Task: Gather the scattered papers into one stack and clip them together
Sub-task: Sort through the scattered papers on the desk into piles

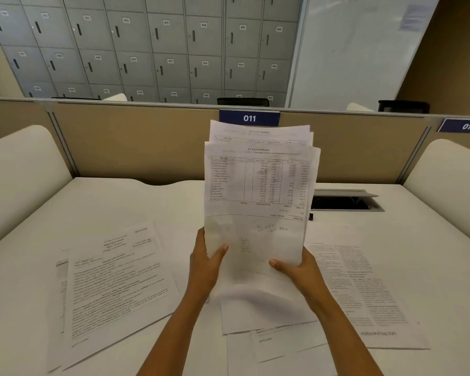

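I hold a bundle of printed papers point(258, 185) upright above the desk, its sheets uneven at the top, a table of figures on the front sheet. My left hand point(205, 263) grips its lower left edge, thumb on the front. My right hand point(296, 270) grips the lower right edge the same way. More sheets lie flat on the white desk point(120, 202): overlapping text pages at the left point(114, 283), a text page at the right point(364, 291), and a few sheets under my wrists point(277, 337). A small dark object, perhaps a clip point(311, 216), peeks out beside the bundle's right edge.
An open cable hatch point(345, 200) sits in the desk behind the bundle at the right. A tan partition point(136, 142) with signs 011 and 012 closes the back. White curved dividers point(19, 175) flank both sides. Grey lockers stand beyond.
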